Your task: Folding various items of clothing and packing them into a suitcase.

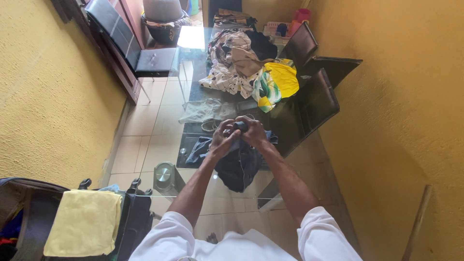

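Left hand (223, 137) and right hand (252, 131) meet over the glass table (193, 36), both pinching the top of a dark garment (238, 166). It hangs below the hands, bunched on the glass. Fingers overlap; exact grip hard to read. Farther along, a clothes pile (249, 67). Yellow cloth (84, 222) on a suitcase (136, 212), cut off at the left.

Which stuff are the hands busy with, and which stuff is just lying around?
Busy with:
- left hand and right hand, both gripping the dark garment

Just lying around:
- pile of clothes farther along the glass table
- grey cloth
- yellow towel on a suitcase
- dark chairs
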